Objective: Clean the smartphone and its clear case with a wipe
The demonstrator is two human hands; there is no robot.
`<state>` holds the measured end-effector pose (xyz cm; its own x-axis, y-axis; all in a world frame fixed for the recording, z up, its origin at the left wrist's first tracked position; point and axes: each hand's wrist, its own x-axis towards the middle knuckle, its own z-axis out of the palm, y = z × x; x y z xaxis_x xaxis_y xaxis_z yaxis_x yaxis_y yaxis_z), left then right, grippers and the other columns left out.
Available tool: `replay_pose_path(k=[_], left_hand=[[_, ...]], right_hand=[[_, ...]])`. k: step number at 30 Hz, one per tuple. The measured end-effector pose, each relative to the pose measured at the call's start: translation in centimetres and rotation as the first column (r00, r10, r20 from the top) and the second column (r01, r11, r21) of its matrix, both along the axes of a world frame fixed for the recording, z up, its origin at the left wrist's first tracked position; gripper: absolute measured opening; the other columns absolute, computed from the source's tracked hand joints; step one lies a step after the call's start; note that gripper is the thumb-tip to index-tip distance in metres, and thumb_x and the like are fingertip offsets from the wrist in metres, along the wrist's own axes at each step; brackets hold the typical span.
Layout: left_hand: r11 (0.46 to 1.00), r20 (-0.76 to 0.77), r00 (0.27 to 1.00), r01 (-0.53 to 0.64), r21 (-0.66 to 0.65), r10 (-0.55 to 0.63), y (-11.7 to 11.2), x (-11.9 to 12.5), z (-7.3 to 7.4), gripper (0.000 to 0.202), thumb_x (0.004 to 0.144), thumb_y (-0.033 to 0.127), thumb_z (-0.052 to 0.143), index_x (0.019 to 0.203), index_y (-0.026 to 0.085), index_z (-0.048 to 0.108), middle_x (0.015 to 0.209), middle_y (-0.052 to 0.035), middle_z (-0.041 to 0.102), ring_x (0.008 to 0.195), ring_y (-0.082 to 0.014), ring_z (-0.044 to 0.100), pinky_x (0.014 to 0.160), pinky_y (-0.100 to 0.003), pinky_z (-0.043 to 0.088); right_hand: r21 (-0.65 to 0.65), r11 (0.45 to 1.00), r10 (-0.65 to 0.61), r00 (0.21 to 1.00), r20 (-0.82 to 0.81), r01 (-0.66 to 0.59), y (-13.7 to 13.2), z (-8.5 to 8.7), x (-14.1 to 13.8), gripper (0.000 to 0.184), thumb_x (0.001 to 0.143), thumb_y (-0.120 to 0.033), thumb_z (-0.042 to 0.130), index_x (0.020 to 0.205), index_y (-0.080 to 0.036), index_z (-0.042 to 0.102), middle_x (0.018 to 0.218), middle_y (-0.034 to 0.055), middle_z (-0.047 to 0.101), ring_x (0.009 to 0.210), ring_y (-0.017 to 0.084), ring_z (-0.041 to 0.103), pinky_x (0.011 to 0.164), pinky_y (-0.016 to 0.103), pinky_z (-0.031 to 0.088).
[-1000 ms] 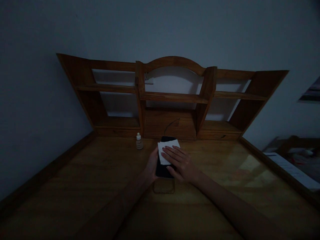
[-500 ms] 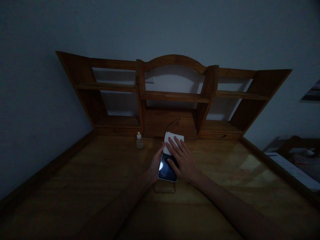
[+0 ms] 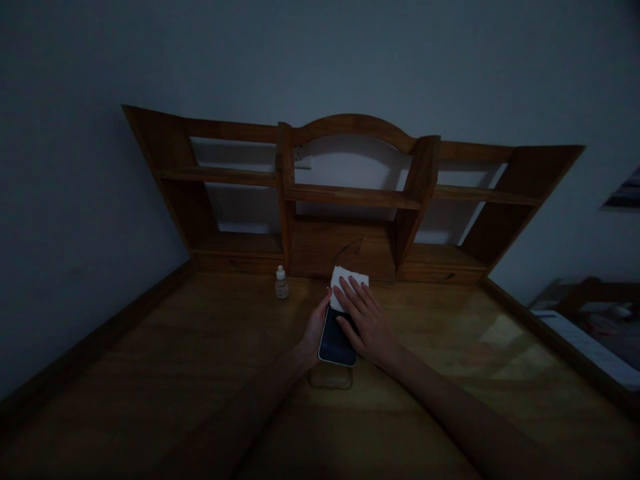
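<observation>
My left hand (image 3: pixel 316 329) grips the left edge of a black smartphone (image 3: pixel 334 341), holding it tilted a little above the wooden desk. My right hand (image 3: pixel 367 321) lies across the phone's far end, with its fingertips pressing a folded white tissue (image 3: pixel 349 287) against it. The tissue and fingers hide the phone's upper part. Just below the phone, a transparent phone case (image 3: pixel 331 377) lies flat on the desk, close to the phone's near end.
A small bottle with a white cap (image 3: pixel 281 283) stands on the desk (image 3: pixel 150 347), left of my hands. A wooden hutch with shelves (image 3: pixel 353 195) rises behind them. Raised wooden edges border the desk, and a bed-like surface (image 3: pixel 590 333) shows beyond the right edge.
The tissue has slid from the phone's middle toward its far end, uncovering the dark screen. My right hand has moved with it. Between the last two frames, little has shifted.
</observation>
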<state>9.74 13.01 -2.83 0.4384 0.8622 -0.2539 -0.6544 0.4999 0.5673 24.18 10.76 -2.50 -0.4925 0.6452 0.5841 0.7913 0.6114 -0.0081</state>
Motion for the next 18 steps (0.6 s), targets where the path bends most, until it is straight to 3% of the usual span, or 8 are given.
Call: replay_pose_path(k=[9, 13, 18], left_hand=[[0.997, -0.024, 0.999, -0.027, -0.072, 0.025, -0.7, 0.0, 1.4, 0.044, 0.095, 0.045, 0.052, 0.118, 0.011, 0.068, 0.107, -0.0116, 0.073, 0.099, -0.0247, 0.069, 0.09, -0.033, 0.052], [0.996, -0.049, 0.997, -0.06, -0.066, 0.056, -0.7, -0.1, 1.2, 0.041, 0.095, 0.043, 0.053, 0.113, 0.01, 0.07, 0.1, -0.0113, 0.074, 0.094, -0.0239, 0.07, 0.088, -0.032, 0.052], [0.996, -0.007, 1.0, -0.013, -0.088, 0.012, -0.5, 0.0, 1.1, 0.044, 0.095, 0.045, 0.051, 0.114, 0.01, 0.068, 0.096, -0.0119, 0.074, 0.087, -0.0242, 0.071, 0.081, -0.033, 0.054]], right_hand=[[-0.012, 0.998, 0.065, 0.998, 0.005, -0.065, -0.4, 0.4, -0.1, 0.065, 0.102, -0.034, 0.042, 0.159, -0.022, 0.014, 0.164, 0.0058, 0.018, 0.152, 0.026, 0.012, 0.123, 0.054, 0.021], [-0.02, 0.996, 0.083, 0.996, 0.007, -0.083, -0.6, 0.6, -0.2, 0.066, 0.101, -0.035, 0.045, 0.159, -0.021, 0.016, 0.163, 0.0068, 0.022, 0.152, 0.026, 0.014, 0.123, 0.055, 0.021], [-0.004, 0.993, 0.117, 0.993, -0.002, -0.117, -0.6, 0.5, 0.0, 0.063, 0.102, -0.033, 0.043, 0.158, -0.022, 0.017, 0.161, 0.0062, 0.029, 0.151, 0.025, 0.016, 0.122, 0.055, 0.023]])
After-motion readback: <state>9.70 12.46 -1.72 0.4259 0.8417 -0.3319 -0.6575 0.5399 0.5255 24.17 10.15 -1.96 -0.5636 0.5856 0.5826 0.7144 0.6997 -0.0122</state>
